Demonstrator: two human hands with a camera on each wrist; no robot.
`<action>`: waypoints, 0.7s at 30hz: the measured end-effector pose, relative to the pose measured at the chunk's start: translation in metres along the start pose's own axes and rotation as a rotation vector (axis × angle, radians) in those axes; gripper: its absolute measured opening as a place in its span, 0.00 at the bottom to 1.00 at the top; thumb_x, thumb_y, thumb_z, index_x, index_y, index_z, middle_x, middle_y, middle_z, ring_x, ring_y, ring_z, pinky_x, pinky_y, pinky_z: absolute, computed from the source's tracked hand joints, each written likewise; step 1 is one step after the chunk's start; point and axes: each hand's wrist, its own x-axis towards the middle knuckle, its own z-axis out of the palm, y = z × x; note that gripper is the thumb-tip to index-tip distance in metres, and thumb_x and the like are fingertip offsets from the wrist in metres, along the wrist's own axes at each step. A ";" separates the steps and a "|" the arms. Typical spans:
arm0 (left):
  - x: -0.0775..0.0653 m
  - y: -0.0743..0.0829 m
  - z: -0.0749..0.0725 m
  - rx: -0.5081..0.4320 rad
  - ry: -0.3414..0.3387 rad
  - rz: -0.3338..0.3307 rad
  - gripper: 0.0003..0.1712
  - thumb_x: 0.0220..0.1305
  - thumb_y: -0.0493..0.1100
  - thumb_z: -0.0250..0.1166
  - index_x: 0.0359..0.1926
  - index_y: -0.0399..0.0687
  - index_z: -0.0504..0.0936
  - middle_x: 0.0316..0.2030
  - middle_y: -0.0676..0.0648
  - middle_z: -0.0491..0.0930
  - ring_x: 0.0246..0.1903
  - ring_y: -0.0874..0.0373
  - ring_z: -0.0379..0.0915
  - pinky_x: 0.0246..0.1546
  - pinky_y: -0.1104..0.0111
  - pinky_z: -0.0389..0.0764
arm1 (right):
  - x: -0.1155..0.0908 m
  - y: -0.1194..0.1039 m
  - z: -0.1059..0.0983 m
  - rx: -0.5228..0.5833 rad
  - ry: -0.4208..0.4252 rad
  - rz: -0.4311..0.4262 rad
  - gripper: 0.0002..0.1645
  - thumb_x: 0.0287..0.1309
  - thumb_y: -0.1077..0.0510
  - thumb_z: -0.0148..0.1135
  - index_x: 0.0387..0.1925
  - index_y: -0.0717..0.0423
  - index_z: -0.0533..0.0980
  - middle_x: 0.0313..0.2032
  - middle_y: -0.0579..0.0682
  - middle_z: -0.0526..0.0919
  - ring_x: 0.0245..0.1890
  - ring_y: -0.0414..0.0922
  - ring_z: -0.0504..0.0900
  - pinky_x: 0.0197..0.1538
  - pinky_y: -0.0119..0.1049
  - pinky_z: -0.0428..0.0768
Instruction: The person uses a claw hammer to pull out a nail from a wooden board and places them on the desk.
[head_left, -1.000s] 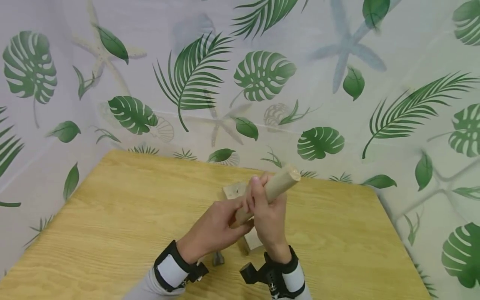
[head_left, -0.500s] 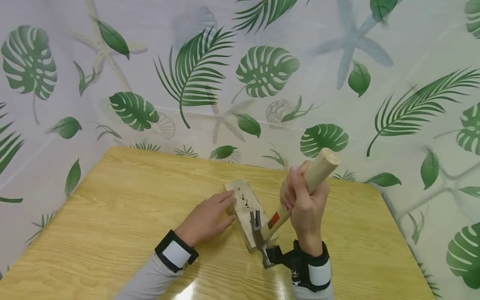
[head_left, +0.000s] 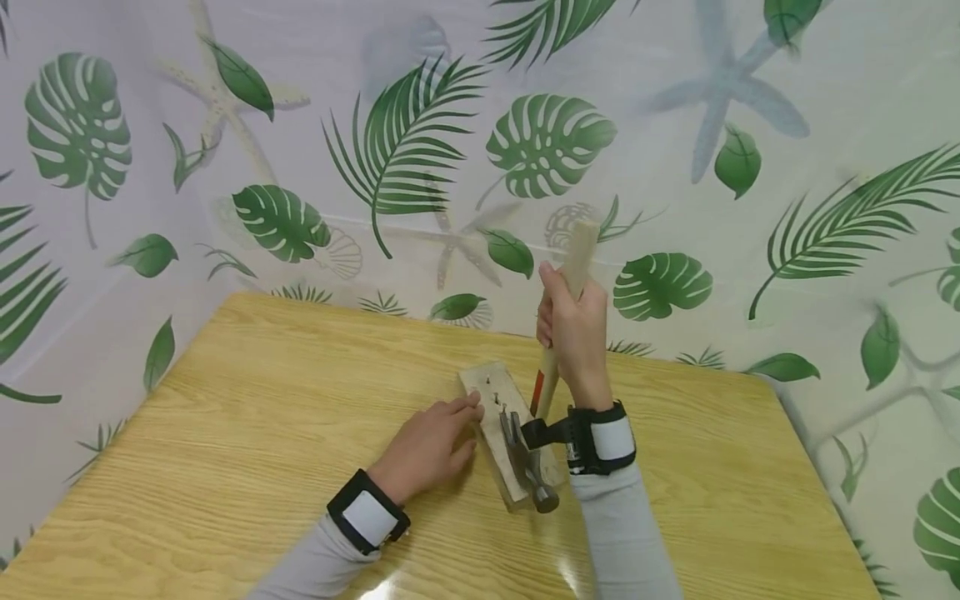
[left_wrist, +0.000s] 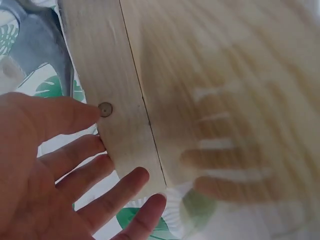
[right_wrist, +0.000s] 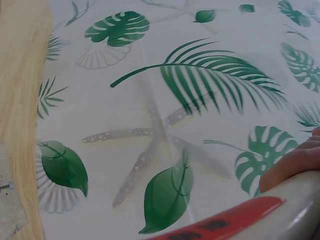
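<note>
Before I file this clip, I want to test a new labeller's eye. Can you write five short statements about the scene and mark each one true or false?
1. The right hand grips the hammer. True.
2. The left hand also grips the hammer. False: it is by the left edge of the wooden block.
3. Nails stick up from the top of the wooden block. True.
4. The coloured marking on the hammer is blue. False: it is red.
5. The wooden block lies on the table. True.
</note>
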 end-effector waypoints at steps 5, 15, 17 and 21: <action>0.000 -0.003 -0.003 -0.027 0.004 -0.020 0.25 0.70 0.44 0.64 0.66 0.47 0.78 0.71 0.47 0.70 0.63 0.43 0.74 0.61 0.48 0.76 | 0.022 0.014 0.010 -0.020 -0.028 0.079 0.26 0.74 0.47 0.56 0.21 0.53 0.63 0.10 0.44 0.59 0.07 0.40 0.58 0.12 0.33 0.59; 0.002 -0.003 -0.003 -0.065 -0.022 -0.021 0.23 0.70 0.43 0.63 0.64 0.47 0.79 0.72 0.46 0.69 0.66 0.46 0.72 0.62 0.53 0.76 | 0.040 0.024 0.030 -0.064 -0.090 0.152 0.23 0.73 0.46 0.57 0.25 0.54 0.64 0.10 0.43 0.62 0.07 0.39 0.59 0.12 0.32 0.58; 0.002 -0.003 -0.002 -0.053 -0.023 -0.022 0.23 0.71 0.44 0.62 0.65 0.46 0.78 0.72 0.46 0.69 0.65 0.47 0.73 0.62 0.54 0.76 | 0.041 0.024 0.033 -0.075 -0.115 0.146 0.21 0.73 0.47 0.57 0.28 0.54 0.65 0.10 0.43 0.62 0.07 0.39 0.59 0.12 0.32 0.58; 0.003 -0.005 0.000 -0.030 -0.029 -0.018 0.24 0.71 0.44 0.62 0.65 0.45 0.78 0.72 0.46 0.69 0.65 0.48 0.73 0.61 0.55 0.77 | 0.042 0.025 0.039 -0.078 -0.143 0.121 0.21 0.73 0.49 0.56 0.26 0.54 0.64 0.10 0.43 0.62 0.07 0.38 0.59 0.11 0.31 0.57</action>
